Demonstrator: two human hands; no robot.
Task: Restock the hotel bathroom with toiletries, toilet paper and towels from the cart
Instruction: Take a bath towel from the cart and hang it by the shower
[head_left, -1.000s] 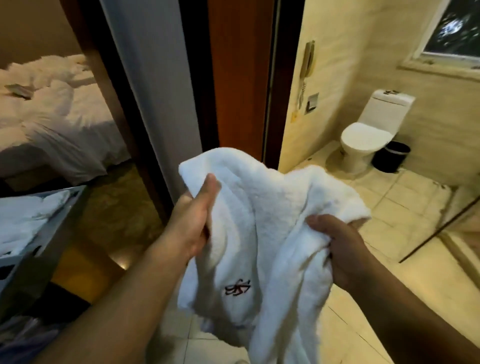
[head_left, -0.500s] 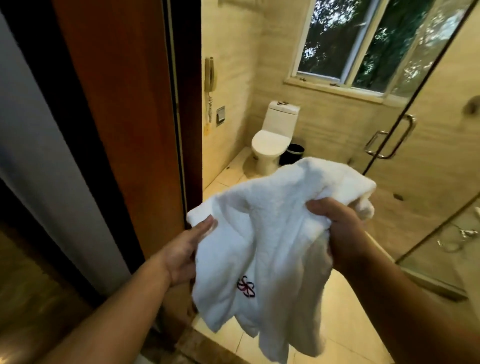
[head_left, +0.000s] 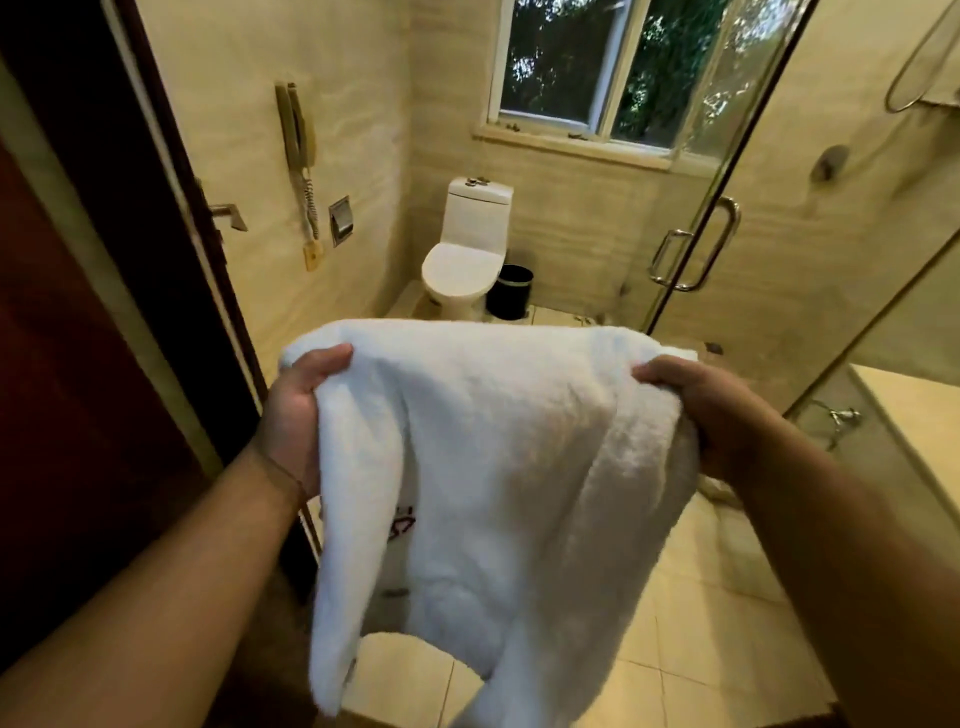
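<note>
1. Location: white towel (head_left: 493, 441) held in mid-air just inside the bathroom doorway, stretched between both hands, above the tiled floor (head_left: 701, 649). Toilet (head_left: 467, 260) and black bin (head_left: 511, 291) well beyond it.
2. Left hand (head_left: 296, 410): grasping the top-left corner, thumb laid over the near face; remainder of the grip behind the cloth, out of view.
3. Right hand (head_left: 711, 410): fingers (head_left: 655, 371) clenched into the top-right edge, cloth bunched beneath them.
4. Handling, as judged: soft and limp, no stiffness of its own. Top edge taut between the grips; lower part hanging in loose folds. Probably light to moderate in weight. Thick pile, so little risk of slipping. Not fragile, but easily soiled.
5. Hold points: take by the two top corners for spreading or folding, pinching through the full thickness of the pile. Avoid a single mid-edge grip, since the ends would drop.
6. Caution: lift the hanging end clear of the floor.
7. Embroidered mark (head_left: 402, 527) low on the left, partly covered by a fold — check orientation before hanging.
8. Hanging point: none identified with certainty in view.
</note>
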